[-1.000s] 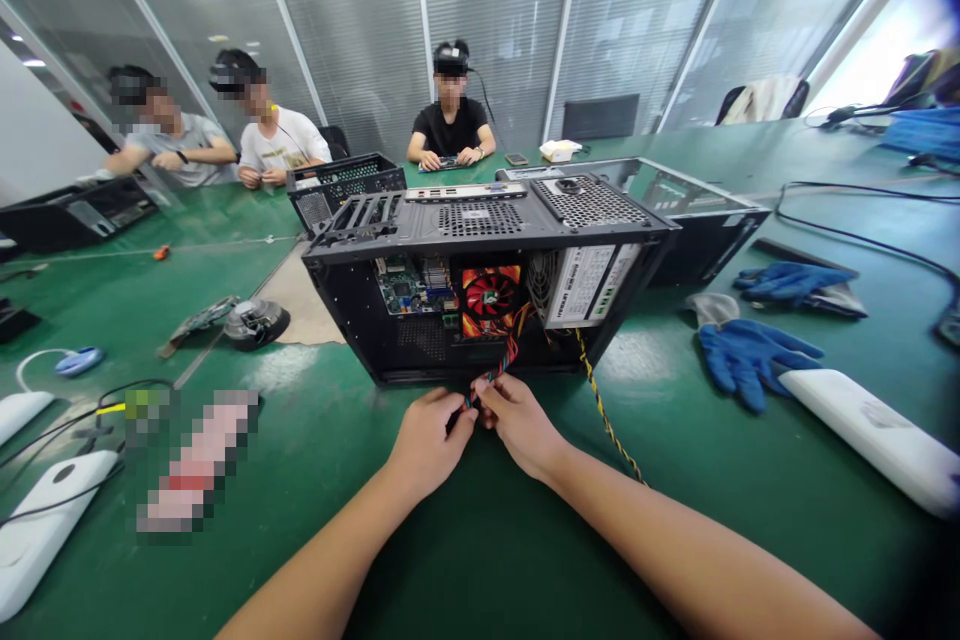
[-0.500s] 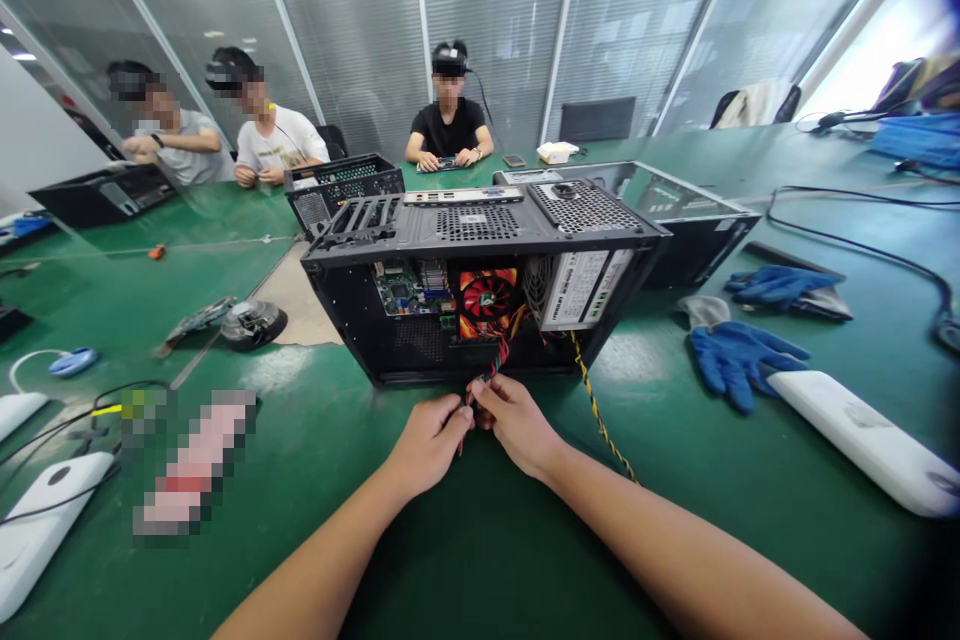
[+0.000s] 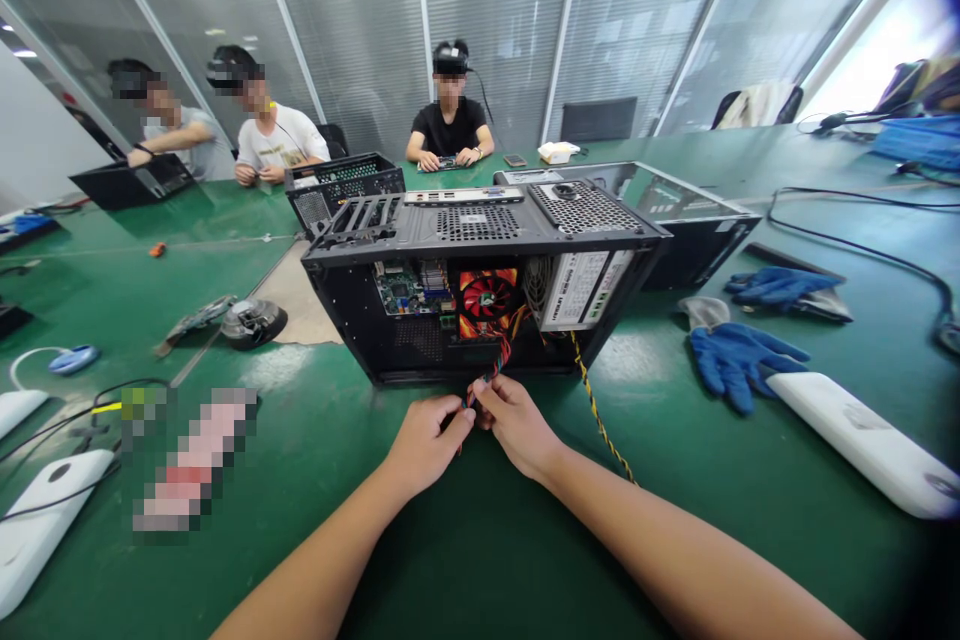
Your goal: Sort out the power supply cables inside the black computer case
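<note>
A bundle of red, black and blue-green cables (image 3: 501, 358) comes out of the black computer case (image 3: 345, 330) in front of me. My left hand (image 3: 429, 438) pinches the bundle near its lower end, and my right hand (image 3: 517, 420) pinches it just above. The fingers hide the middle of the bundle. Inside the case a red cooling fan (image 3: 486, 298) sits beside a motherboard (image 3: 401, 290) and a silver power supply (image 3: 589, 288). From the power supply side a yellow and black twisted cable (image 3: 592, 400) hangs down onto the table behind my right forearm.
Blue gloves (image 3: 739, 360) and a white oblong device (image 3: 862, 440) lie to the right. On the left are a CPU cooler (image 3: 253, 323), another white device (image 3: 56, 520) and loose cables. More cases stand behind; several people (image 3: 448, 125) sit across the green table (image 3: 465, 560).
My hands keep their hold on the cables, with barely any movement. At the far left, a co-worker's black case has shifted right, and that person's arm now reaches down to it.
</note>
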{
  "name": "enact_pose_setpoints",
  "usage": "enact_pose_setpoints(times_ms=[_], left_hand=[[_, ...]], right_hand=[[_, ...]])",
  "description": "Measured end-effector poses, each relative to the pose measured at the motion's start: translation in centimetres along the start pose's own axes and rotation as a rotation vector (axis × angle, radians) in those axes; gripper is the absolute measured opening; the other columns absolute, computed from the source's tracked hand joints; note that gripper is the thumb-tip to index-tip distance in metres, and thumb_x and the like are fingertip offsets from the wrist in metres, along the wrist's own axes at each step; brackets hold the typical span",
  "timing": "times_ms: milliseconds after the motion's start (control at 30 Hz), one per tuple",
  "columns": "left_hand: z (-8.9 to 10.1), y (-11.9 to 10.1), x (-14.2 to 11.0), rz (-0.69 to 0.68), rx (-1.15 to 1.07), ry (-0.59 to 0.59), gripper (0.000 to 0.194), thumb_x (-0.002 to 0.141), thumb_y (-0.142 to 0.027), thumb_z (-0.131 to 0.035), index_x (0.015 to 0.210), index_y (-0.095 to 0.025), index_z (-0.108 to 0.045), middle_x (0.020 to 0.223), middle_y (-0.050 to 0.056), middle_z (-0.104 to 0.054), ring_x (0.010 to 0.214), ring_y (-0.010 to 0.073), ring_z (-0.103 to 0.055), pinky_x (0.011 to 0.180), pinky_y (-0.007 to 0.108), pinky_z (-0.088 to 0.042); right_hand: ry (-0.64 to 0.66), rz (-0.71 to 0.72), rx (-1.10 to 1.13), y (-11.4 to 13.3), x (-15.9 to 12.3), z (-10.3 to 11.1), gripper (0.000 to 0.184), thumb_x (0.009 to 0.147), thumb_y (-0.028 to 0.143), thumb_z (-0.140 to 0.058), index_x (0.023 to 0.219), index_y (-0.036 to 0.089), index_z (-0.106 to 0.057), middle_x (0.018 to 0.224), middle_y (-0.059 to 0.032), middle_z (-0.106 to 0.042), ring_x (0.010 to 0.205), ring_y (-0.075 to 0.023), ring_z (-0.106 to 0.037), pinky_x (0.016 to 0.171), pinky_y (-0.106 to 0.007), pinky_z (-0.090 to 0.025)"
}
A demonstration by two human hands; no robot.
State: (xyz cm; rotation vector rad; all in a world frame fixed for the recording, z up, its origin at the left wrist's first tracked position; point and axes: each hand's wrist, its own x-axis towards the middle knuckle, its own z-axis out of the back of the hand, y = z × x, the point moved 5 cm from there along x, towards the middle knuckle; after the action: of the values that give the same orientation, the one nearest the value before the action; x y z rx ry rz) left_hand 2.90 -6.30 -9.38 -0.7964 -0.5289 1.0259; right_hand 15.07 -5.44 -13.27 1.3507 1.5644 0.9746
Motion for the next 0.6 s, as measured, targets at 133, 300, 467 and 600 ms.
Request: enact_pose_setpoints(times_ms=[133, 300, 467, 600], left_hand=[[0.4, -0.8, 0.0, -0.047, 0.123, -0.042, 0.033, 0.091, -0.033, -0.043, 0.064, -0.017, -0.054, 0.057, -0.002, -0.054, 0.056, 0.0117, -0.047, 0.058, 0.023, -0.032], [0.3, -1.0, -0.1, -0.052, 0.136, -0.056, 0.030, 0.091, -0.031, -0.042, 0.066, -0.017, -0.053, 0.058, -0.001, -0.054, 0.056, 0.0120, -0.048, 0.058, 0.023, -0.033], [-0.1, -0.1, 0.0, 0.030, -0.039, 0.032, 0.032, 0.092, -0.035, -0.039, 0.069, -0.017, -0.053, 0.053, -0.003, -0.051, 0.050, 0.0112, -0.048, 0.053, 0.023, -0.033], [-0.1, 0.2, 0.3, 0.098, -0.179, 0.088, 0.033, 0.090, -0.038, -0.039, 0.071, -0.016, -0.056, 0.056, -0.003, -0.051, 0.051, 0.0111, -0.050, 0.052, 0.022, -0.035]], right_hand=[[-0.005, 0.014, 0.005, -0.1, 0.1, 0.0, 0.034, 0.076, 0.050, -0.066, 0.072, 0.018, -0.054, 0.061, 0.0046, -0.046, 0.052, -0.0088, -0.038, 0.051, -0.026, -0.030], [0.007, 0.013, 0.003, -0.2, 0.1, 0.0, 0.033, 0.077, 0.049, -0.065, 0.071, 0.018, -0.054, 0.062, 0.0042, -0.048, 0.052, -0.0087, -0.038, 0.051, -0.026, -0.029], [0.014, -0.008, 0.027, -0.1, 0.1, 0.0, 0.036, 0.074, 0.050, -0.068, 0.066, 0.019, -0.053, 0.057, 0.0049, -0.047, 0.051, -0.0096, -0.041, 0.052, -0.027, -0.031], [0.041, -0.025, 0.061, 0.1, -0.1, -0.2, 0.036, 0.074, 0.050, -0.068, 0.066, 0.019, -0.053, 0.056, 0.0046, -0.047, 0.051, -0.0100, -0.042, 0.053, -0.027, -0.031]])
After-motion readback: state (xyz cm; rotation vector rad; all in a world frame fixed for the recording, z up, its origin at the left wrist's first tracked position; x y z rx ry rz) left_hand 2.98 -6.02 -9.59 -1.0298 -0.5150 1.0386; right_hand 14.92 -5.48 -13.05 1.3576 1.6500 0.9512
